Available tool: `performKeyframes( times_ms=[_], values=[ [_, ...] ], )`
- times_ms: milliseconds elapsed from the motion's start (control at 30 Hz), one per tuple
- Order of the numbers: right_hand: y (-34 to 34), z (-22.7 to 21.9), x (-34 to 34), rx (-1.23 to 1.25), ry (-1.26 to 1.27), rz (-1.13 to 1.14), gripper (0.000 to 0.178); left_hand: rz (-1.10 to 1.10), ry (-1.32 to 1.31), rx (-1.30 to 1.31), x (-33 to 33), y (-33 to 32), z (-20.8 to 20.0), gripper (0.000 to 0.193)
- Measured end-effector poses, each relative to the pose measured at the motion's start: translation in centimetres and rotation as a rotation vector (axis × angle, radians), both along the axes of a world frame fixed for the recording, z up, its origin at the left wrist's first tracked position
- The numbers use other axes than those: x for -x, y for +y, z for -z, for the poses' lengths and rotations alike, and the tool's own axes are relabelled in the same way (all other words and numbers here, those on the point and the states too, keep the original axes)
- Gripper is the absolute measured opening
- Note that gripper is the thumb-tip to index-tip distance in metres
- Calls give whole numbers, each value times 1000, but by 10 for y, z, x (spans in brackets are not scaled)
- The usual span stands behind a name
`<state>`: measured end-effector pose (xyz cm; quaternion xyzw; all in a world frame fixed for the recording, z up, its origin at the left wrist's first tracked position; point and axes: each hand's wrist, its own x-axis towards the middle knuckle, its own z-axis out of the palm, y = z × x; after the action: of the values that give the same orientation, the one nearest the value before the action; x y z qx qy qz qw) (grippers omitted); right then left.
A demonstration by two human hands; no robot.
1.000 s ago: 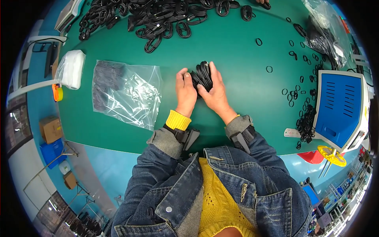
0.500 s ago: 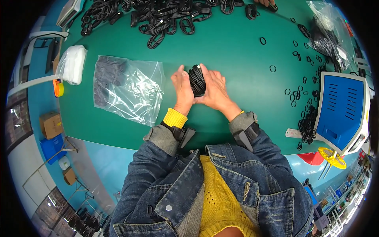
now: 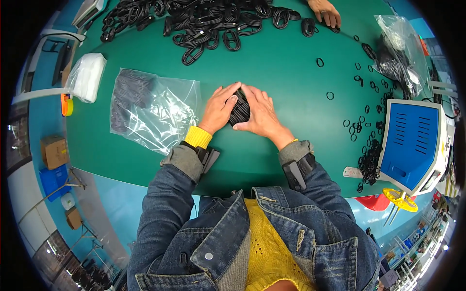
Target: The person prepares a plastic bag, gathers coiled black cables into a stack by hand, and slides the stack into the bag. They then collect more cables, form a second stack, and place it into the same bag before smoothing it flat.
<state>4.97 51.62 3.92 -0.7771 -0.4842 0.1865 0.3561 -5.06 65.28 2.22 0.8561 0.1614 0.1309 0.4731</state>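
landmark: green table mat [image 3: 291, 97], all places being given relative to it.
bundle: a black coiled cable bundle [image 3: 239, 107] is being pressed near the middle of the mat, slightly toward the person's edge, resting on the mat surface.
left hand: the left hand [image 3: 219, 107] is being laid against the left side of the bundle; fingers are being held together and extended, curved over the coil, not spread.
right hand: the right hand [image 3: 259, 114] is being laid against the right side; fingers are being held close together, wrapped over the top and side of the coil. the bundle is being clamped between both hands.
step in hand: judged as gathering and squaring; the coil is being compressed into a tight shape between the palms.
next move, judged: steady pressure from both sides would be called for so that the loops are not sprung apart; whether a ring is already on the coil cannot be told, the middle being hidden by the fingers.
clear bag: a clear plastic bag [image 3: 160, 114] with dark contents is being left flat on the mat, just beside the left hand, toward the mat's left edge.
loose coils: a heap of black cable coils [image 3: 208, 22] is being kept along the mat's far edge.
small rings: black rubber rings [image 3: 361, 121] are being scattered over the mat's right part.
machine: a blue and white machine [image 3: 412, 140] is being kept at the mat's right edge.
other person: another person's hand [image 3: 326, 10] is being rested at the far edge, among the coils.
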Motion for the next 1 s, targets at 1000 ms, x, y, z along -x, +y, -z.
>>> performKeyframes(
  times_ms=[1000],
  values=[
    [16,17,-1,-123,27,-239,78,-276,-57,-24,22,-13,-13,31]
  ],
)
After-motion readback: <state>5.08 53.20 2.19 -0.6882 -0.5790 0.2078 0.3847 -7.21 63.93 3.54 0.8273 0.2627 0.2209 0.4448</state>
